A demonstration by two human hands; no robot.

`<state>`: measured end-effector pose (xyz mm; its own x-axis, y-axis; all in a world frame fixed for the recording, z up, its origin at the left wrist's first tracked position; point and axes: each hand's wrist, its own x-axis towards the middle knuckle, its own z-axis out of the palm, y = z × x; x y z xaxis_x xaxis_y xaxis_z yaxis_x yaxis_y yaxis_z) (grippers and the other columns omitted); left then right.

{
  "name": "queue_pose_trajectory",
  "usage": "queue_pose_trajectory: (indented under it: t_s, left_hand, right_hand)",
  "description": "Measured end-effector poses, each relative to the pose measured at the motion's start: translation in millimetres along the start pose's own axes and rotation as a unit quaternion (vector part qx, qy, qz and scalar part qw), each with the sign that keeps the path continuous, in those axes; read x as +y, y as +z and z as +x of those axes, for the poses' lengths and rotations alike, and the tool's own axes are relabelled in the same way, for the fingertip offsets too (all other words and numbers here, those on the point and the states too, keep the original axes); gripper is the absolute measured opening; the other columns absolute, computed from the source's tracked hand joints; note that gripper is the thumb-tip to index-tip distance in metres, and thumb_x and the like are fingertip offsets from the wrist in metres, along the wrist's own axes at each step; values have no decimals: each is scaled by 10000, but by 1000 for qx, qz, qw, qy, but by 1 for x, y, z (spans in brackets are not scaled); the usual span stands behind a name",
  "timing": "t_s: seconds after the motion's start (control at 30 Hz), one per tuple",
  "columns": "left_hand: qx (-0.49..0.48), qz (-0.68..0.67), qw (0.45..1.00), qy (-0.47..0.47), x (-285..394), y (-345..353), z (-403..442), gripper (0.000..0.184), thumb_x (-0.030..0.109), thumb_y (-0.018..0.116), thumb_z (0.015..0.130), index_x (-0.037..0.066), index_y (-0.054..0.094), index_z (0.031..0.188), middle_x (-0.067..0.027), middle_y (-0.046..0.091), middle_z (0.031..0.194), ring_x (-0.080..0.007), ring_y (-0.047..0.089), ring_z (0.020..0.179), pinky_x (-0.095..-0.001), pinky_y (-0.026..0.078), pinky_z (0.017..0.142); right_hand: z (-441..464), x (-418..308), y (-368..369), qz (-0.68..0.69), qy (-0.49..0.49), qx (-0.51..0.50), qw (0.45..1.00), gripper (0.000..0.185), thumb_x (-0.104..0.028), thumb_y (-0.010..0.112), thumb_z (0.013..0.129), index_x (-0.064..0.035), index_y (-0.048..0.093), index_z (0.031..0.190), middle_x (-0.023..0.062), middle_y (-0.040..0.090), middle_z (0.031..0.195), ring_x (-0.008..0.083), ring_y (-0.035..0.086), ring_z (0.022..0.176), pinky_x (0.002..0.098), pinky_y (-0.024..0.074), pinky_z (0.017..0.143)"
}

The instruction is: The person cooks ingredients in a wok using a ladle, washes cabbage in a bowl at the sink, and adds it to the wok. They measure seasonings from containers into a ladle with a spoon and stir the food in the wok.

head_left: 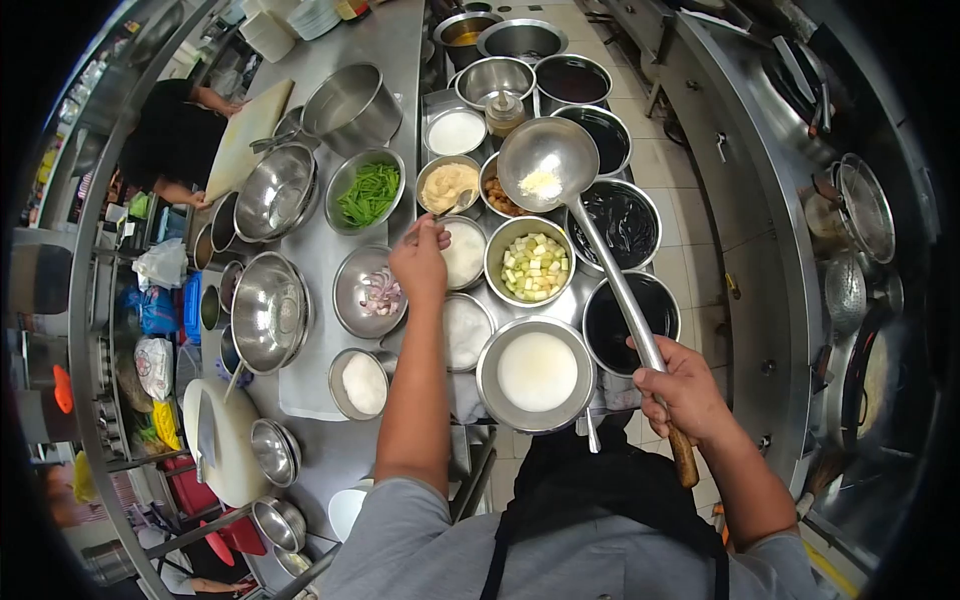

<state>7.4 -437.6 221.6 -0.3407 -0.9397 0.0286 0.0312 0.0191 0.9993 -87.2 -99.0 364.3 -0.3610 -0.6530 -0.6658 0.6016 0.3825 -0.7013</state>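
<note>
My right hand (680,390) is wrapped round the long handle of a large metal ladle (540,150). A small pale yellow heap (541,184) lies in the ladle's bowl, which hovers over the containers. My left hand (420,255) is closed on the handle of a small spoon (464,202), whose end is at the bowl of tan paste (447,182). Below that hand sits a bowl of white powder (463,252). A pot of pale green cubes (535,268) stands between my hands. Nearest me is a pan of whitish liquid (538,372).
Left of my arm are bowls of sliced onion (380,293), green vegetables (370,195) and white granules (364,384). Pots of dark liquid (630,310) line the right. Another person (170,135) stands across the counter by a cutting board (250,140). A knife (206,430) lies at lower left.
</note>
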Motion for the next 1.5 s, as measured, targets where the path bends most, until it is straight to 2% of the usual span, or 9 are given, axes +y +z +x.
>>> queue_pose_trajectory:
  t_s: [0.2, 0.3, 0.5, 0.67, 0.87, 1.0, 1.07, 1.33, 1.5]
  left_hand:
    - [45, -179, 979, -82, 63, -9, -7, 290, 112, 579, 912, -111, 569, 1096, -127, 647, 835, -158, 622, 691, -244, 520, 640]
    - [79, 193, 953, 220, 92, -15, -24, 197, 137, 601, 885, -21, 676, 975, -133, 675, 853, -212, 643, 716, -304, 519, 682]
    - [-33, 469, 875, 115, 133, -72, -114, 261, 186, 553, 904, -40, 671, 963, -226, 658, 852, -284, 635, 738, -385, 477, 664]
    - [-151, 469, 867, 72, -20, -130, -98, 312, 137, 568, 906, -50, 601, 1153, -174, 646, 894, -240, 588, 714, -358, 467, 641]
    - [126, 571, 761, 280, 155, 12, -186, 644, 282, 661, 844, -90, 403, 1301, -252, 537, 1177, -353, 533, 1069, -482, 460, 892]
    - [10, 268, 903, 336, 186, 106, -230, 360, 152, 760, 772, -34, 557, 1004, -159, 572, 876, -254, 558, 746, -338, 487, 638]
    - [-61, 405, 842, 351, 158, 118, -238, 608, 217, 634, 884, 19, 380, 1400, -107, 519, 977, -175, 485, 814, -301, 424, 695]
    - [-282, 289, 876, 264, 145, 287, -398, 606, 95, 634, 858, 58, 376, 1406, -10, 442, 984, -87, 398, 739, -222, 351, 621]
    - [-363, 284, 846, 269, 146, 352, -449, 618, 71, 648, 816, 41, 399, 1381, -49, 435, 1029, -102, 410, 719, -217, 365, 620]
  right_hand:
    - [10, -5, 9, -21, 1, -10, 1000, 403, -16, 532, 867, 26, 440, 1257, 29, 466, 579, 88, 430, 391, 246, 373, 324]
    - [13, -5, 9, 2, 14, -47, 999, 415, -29, 536, 870, 25, 435, 1269, 26, 462, 604, 83, 429, 397, 245, 373, 322]
    - [-39, 4, -50, 83, -1, -82, 993, 411, -87, 557, 897, -35, 468, 1295, 18, 466, 622, 74, 427, 410, 237, 368, 342]
    - [-151, 20, -137, 155, -120, 92, 976, 366, -77, 569, 883, -57, 499, 1242, 0, 444, 642, 64, 411, 411, 224, 357, 320]
    - [-304, 61, -275, 258, -222, 410, 846, 358, -116, 527, 894, -6, 480, 1230, 13, 477, 667, 89, 443, 410, 245, 354, 303]
    - [-354, 119, -423, 145, -141, 586, 784, 115, -122, 535, 897, -28, 470, 913, 20, 468, 649, 99, 435, 407, 264, 362, 309]
    - [-368, 142, -485, 106, -80, 599, 790, 161, -114, 535, 899, -68, 412, 806, 10, 443, 627, 93, 429, 405, 257, 351, 306]
    - [-370, 236, -643, -234, 6, 748, 621, 311, -134, 576, 826, 49, 557, 1077, 318, 605, 980, 481, 563, 970, 455, 468, 861]
    - [-412, 214, -635, 157, -26, 523, 837, 327, -128, 618, 826, 59, 555, 1086, 206, 614, 820, 312, 602, 727, 391, 513, 756]
